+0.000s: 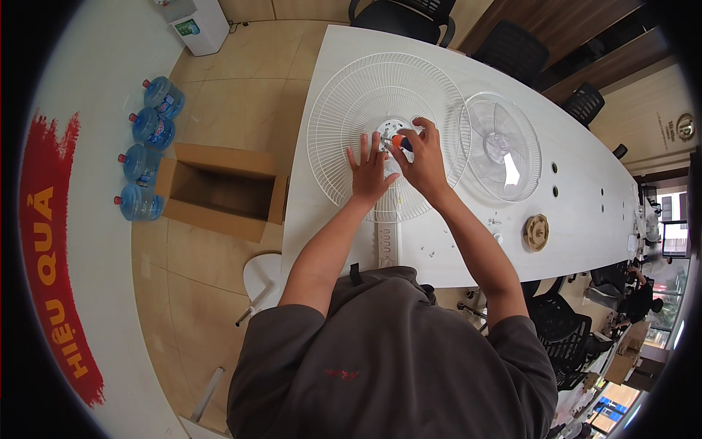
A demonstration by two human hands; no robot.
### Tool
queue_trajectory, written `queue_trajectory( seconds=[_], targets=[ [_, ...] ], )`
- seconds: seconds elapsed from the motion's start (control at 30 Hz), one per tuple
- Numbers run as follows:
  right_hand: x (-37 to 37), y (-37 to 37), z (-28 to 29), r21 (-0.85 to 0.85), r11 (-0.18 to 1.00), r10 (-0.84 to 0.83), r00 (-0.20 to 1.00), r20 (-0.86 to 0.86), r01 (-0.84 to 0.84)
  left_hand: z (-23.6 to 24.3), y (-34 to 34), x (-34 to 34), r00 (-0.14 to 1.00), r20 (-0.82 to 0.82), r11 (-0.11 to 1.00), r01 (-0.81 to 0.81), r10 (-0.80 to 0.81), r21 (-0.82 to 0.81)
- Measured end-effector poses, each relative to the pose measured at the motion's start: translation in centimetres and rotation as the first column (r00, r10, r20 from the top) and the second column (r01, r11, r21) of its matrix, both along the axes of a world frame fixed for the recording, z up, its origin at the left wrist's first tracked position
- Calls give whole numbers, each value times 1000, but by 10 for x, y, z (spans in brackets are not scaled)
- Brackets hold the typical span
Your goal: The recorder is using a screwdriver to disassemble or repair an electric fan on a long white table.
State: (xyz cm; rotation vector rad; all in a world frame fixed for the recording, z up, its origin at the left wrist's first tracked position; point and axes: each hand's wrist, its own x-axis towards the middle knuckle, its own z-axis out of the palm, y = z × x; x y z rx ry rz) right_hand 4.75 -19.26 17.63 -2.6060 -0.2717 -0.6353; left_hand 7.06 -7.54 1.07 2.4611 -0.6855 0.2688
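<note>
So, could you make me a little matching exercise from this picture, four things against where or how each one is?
Things:
1. orange-and-dark screwdriver
2. cardboard box
3. water bottles
4. golden-brown round part

Places and states:
A. blue, in a row beside the wall
B. lying on the white table
C. open-topped, on the tiled floor
D. held in the right hand

Right pairs: 1-D, 2-C, 3-A, 4-B.
</note>
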Motion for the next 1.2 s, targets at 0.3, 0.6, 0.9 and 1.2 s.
queue_trajectory(
  seconds=[0.3, 0.6, 0.9, 1.2],
  targets=[
    [2, 1, -11, 112, 939, -286, 920, -268, 325, 5, 1, 1, 998, -50, 999, 32, -31, 2],
    [2, 3, -2, 266, 945, -143, 970, -195, 192, 5, 3, 0, 997, -63, 999, 33, -34, -18],
    [8, 5, 2, 158, 986, -39, 998, -44, 45, 7, 2, 0, 996, -87, 999, 25, -23, 20],
    [17, -13, 0, -61, 996, 74, 997, 38, -71, 4, 1, 1, 998, -66, 1000, 23, -23, -5]
  ],
)
